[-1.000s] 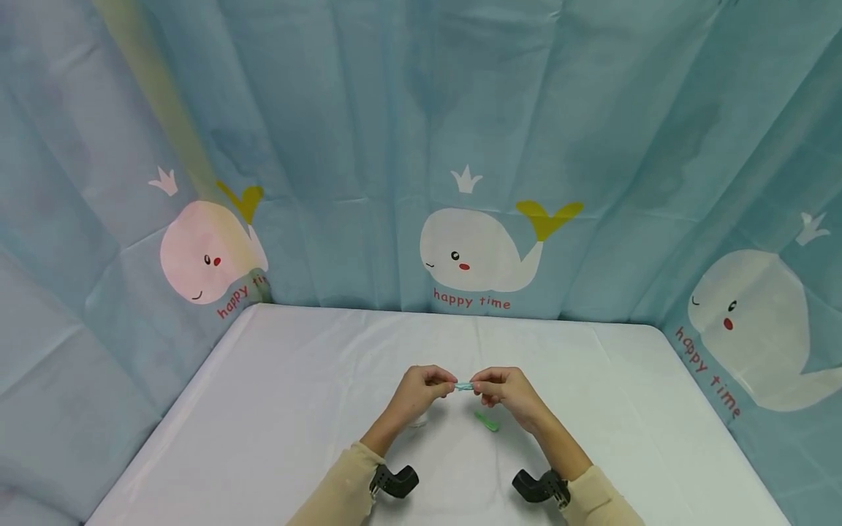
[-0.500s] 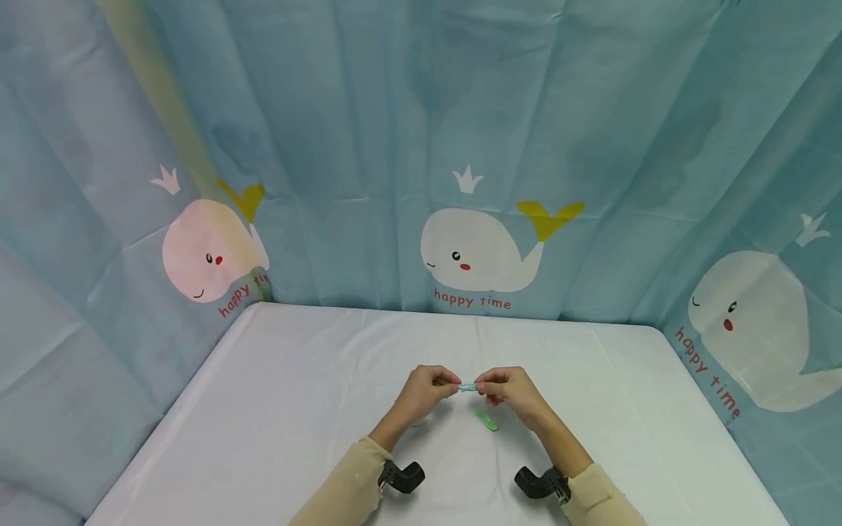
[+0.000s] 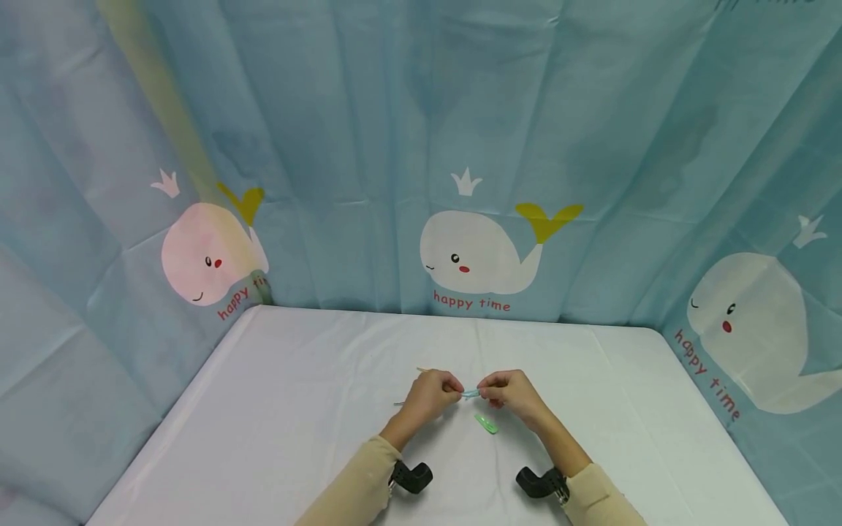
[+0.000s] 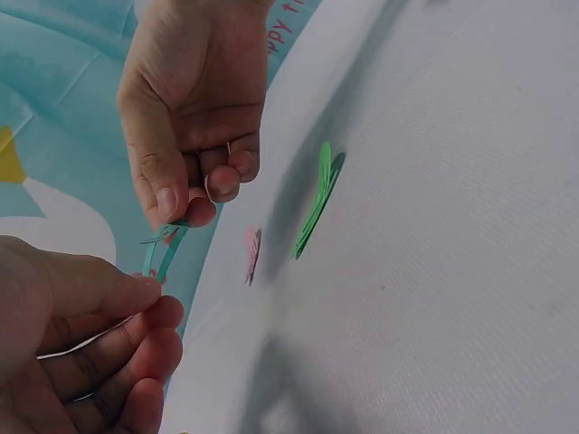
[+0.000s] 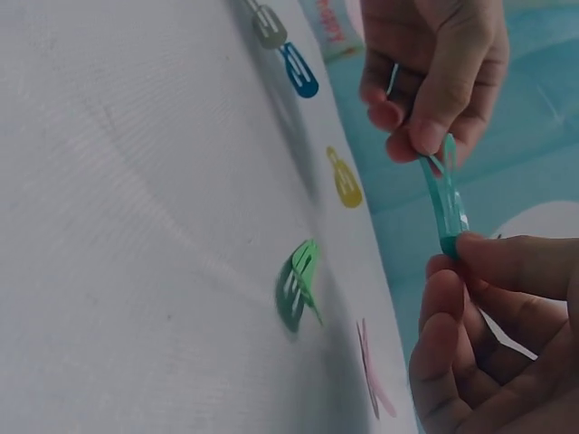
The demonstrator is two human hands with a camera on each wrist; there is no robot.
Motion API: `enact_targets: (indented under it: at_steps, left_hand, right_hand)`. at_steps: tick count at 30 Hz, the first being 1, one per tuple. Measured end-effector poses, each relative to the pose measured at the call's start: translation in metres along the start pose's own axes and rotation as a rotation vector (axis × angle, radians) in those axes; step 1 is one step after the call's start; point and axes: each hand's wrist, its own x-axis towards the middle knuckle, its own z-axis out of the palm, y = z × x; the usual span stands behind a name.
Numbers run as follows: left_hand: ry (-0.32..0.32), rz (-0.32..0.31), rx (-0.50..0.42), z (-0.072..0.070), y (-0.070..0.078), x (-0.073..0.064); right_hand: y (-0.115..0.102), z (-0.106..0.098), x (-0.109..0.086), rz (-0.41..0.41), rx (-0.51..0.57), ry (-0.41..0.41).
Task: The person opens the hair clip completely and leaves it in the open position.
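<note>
Reaching in from the near edge of the head view, two beige sleeves come toward a teal hair clip point(image 3: 471, 394), the left sleeve point(image 3: 349, 486) from its 8 o'clock and the right sleeve point(image 3: 605, 497) from its 4 o'clock. A black left wrist device point(image 3: 413, 478) sits at the clip's 7 o'clock, a black right wrist device point(image 3: 541, 482) at its 5. A green clip point(image 3: 487, 424) lies a little farther in, at 5 o'clock and near. The teal clip itself is up off the table, stretched between the left hand point(image 3: 427, 398) at 9 o'clock and the right hand point(image 3: 509, 391) at 3, each pinching one end between thumb and finger. Its two arms stand apart toward the left hand's end. Around it in the right wrist view, a pink clip point(image 5: 368, 371) lies at 7 o'clock, a yellow clip point(image 5: 344, 181) at 9, and a blue clip point(image 5: 300, 70) past 10, with a greyish clip point(image 5: 269, 25) just beyond; whether those two touch, I can't tell. Behind the white table point(image 3: 296, 380) hangs a blue curtain point(image 3: 342, 109), a printed whale point(image 3: 473, 252) at 12 o'clock.
</note>
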Motion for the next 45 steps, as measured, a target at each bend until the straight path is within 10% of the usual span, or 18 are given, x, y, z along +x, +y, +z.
enact_targets:
  at_steps: [13,45]
  left_hand:
    - [-0.022,0.034,0.222,0.009,-0.003,-0.005]
    - [-0.085,0.113,0.196,0.018,0.006,-0.009]
  right_hand:
    - [0.011,0.007,-0.001,0.014,-0.153,-0.039]
    - [0.009,0.001,-0.03,-0.064,-0.4,-0.043]
